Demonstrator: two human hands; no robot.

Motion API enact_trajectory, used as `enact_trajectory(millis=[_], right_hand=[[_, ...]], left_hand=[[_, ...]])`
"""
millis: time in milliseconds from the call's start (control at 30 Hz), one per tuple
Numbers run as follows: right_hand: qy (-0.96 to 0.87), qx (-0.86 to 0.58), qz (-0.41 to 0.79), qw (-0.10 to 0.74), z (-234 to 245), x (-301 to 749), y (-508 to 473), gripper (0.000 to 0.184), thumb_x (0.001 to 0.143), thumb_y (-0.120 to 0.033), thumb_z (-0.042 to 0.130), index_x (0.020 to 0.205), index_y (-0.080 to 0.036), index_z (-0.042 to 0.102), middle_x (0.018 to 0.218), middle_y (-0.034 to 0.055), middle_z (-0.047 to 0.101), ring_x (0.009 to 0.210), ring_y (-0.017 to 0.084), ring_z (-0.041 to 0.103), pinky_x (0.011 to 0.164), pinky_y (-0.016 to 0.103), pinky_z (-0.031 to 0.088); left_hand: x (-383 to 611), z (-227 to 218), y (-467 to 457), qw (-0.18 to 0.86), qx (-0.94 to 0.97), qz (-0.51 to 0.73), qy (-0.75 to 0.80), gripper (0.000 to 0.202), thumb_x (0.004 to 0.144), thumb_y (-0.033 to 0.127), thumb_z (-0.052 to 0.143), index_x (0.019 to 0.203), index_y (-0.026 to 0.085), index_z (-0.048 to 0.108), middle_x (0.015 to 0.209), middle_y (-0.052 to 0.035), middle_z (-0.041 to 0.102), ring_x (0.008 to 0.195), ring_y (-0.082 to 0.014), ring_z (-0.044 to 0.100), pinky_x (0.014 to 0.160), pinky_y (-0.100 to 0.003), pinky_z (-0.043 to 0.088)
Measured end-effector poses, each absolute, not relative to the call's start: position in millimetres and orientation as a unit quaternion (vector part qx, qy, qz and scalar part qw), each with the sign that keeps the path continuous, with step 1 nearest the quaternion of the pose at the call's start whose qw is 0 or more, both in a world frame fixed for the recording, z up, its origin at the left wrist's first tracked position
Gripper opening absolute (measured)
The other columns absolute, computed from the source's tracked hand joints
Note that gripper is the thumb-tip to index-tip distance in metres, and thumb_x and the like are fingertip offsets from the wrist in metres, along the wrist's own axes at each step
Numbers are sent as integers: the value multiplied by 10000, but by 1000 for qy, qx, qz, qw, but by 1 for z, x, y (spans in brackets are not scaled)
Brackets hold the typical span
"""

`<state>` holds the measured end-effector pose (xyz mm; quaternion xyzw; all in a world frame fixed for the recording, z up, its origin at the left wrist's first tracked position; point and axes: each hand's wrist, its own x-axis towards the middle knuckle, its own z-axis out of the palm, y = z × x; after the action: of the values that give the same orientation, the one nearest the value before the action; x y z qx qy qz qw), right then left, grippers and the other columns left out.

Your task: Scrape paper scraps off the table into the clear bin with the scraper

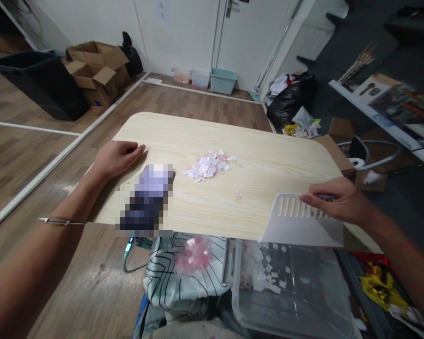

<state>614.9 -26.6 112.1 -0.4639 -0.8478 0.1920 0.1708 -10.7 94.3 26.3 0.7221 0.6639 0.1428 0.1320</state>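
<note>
My right hand (339, 200) grips a flat white plastic scraper (304, 228) by its slotted upper side. The scraper is at the table's front right edge, just above a clear plastic bin (297, 287). Small white paper pieces (256, 263) lie in the bin's left part. My left hand (118, 157) rests on the table's left side, fingers curled in. Between my hands a loose pile of white and pale pink paper pieces (210, 165) sits on the wooden table (275, 160), with one small pink bit (238, 195) apart from it.
A pixelated phone-like object (148, 197) lies near my left forearm. Pink pieces (194, 254) rest on the striped cloth (162, 273) below the table's front edge. Beyond are a black bin (38, 84), cardboard boxes (99, 75), a teal tub (223, 81) and black bags (291, 101).
</note>
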Motion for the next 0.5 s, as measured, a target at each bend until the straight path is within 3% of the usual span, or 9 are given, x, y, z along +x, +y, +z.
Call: enact_trajectory(millis=[133, 300, 500], right_hand=[[-845, -473, 191, 162, 116, 609, -28, 982, 1153, -1042, 626, 516, -300, 536, 502, -48, 368, 434, 106, 354, 514, 373, 259], [-838, -486, 193, 156, 123, 607, -29, 957, 1121, -1006, 731, 502, -292, 584, 491, -34, 425, 429, 108, 405, 510, 364, 286], [-802, -544, 160, 187, 125, 594, -34, 1083, 947, -1256, 588, 464, -287, 616, 459, -15, 429, 419, 112, 380, 500, 366, 284]], left_hand=[[-10, 27, 95, 134, 716, 142, 670, 586, 1193, 603, 544, 700, 299, 454, 653, 0, 400, 732, -227, 382, 799, -454, 289], [-11, 27, 94, 141, 715, 146, 669, 581, 1189, 600, 564, 699, 300, 471, 659, 3, 391, 754, -233, 384, 812, -462, 278], [-10, 27, 92, 137, 722, 147, 662, 574, 1214, 556, 549, 712, 288, 471, 650, -4, 447, 753, -222, 411, 813, -440, 292]])
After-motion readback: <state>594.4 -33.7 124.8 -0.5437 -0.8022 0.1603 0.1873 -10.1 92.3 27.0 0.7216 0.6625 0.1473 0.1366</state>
